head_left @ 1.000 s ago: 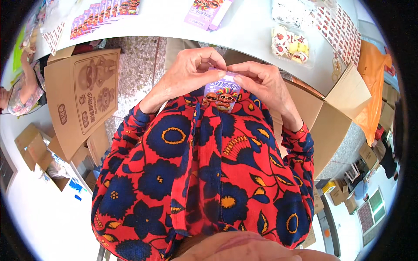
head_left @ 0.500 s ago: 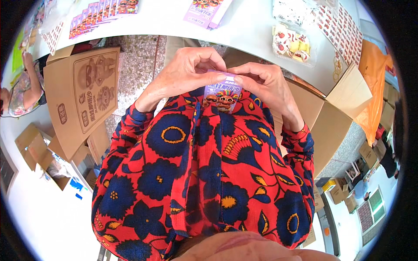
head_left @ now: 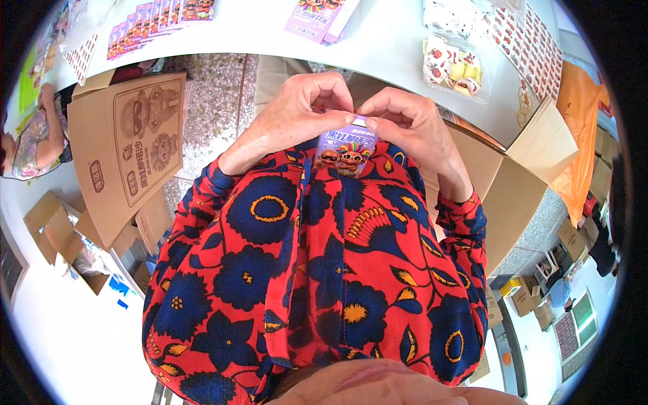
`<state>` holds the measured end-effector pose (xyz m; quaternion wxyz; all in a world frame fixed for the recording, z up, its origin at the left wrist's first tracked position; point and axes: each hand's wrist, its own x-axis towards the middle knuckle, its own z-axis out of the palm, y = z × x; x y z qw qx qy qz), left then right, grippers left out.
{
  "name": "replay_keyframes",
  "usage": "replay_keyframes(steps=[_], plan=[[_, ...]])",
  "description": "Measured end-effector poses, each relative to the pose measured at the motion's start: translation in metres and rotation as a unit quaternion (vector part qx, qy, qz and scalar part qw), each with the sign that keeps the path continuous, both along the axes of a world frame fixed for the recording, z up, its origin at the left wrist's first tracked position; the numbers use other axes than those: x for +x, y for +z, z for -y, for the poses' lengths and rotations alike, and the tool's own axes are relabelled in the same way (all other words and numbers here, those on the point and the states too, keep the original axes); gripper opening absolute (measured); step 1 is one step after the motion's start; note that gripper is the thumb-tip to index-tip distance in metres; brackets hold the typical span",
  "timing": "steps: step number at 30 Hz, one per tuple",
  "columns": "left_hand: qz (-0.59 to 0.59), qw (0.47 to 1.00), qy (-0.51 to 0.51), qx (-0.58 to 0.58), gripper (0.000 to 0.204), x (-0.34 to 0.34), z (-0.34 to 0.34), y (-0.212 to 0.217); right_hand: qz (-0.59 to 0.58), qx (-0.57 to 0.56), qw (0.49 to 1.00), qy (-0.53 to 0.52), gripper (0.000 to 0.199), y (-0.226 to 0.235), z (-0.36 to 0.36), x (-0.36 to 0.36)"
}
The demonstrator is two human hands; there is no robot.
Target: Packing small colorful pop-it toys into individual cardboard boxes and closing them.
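A small purple packet (head_left: 345, 150) printed with cartoon figures is held upright in front of my chest, against my red and blue flowered garment. My left hand (head_left: 297, 111) pinches its top left corner with thumb and fingers. My right hand (head_left: 412, 125) pinches the top right corner. The two sets of fingertips almost touch above the packet. Its lower part shows below my hands; the top edge is hidden by my fingers.
A white table (head_left: 385, 40) ahead carries rows of purple packets (head_left: 158, 17), a further packet pile (head_left: 320, 13), a clear bag of small items (head_left: 452, 64) and sticker sheets (head_left: 526, 50). Open cardboard boxes stand at my left (head_left: 128, 148) and right (head_left: 513, 196). Another person (head_left: 34, 142) sits far left.
Both hands have shifted slightly upward and apart on the packet's top, showing more of its printed front. Otherwise little has moved.
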<state>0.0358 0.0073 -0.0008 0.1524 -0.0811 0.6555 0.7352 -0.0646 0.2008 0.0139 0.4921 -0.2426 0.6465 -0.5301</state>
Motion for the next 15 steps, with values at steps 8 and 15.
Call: replay_keyframes(steps=[8, 15], plan=[[-0.03, 0.999, 0.032, 0.019, 0.006, 0.0042, -0.0072, -0.0031, -0.04, 0.005, 0.999, 0.027, 0.009, -0.0007, -0.0016, -0.0012], [-0.081, 0.993, 0.054, -0.066, 0.004, 0.008, -0.0043, 0.0021, -0.157, -0.018, 0.987, 0.031, 0.014, -0.0025, -0.0059, -0.0001]])
